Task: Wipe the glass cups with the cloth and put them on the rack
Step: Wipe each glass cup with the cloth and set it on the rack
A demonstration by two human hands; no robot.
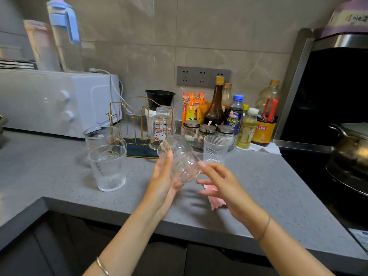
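- Clear, smooth glass cup (184, 163) hangs tilted above the grey speckled desk (268, 186), its long axis running from 11 to 5 o'clock; left hand (162, 182) cradles it, fingers straight along its side, thumb under the lower end
- right hand (221, 184) is relaxed, one fingertip touching the cup; pink cloth (216, 203) lies crumpled beneath it
- gold wire rack (127, 124) stands at 11 o'clock, nearer the left hand; a printed cup (160, 130) sits inverted on it
- two ribbed cups (108, 168) wait upright on the desk
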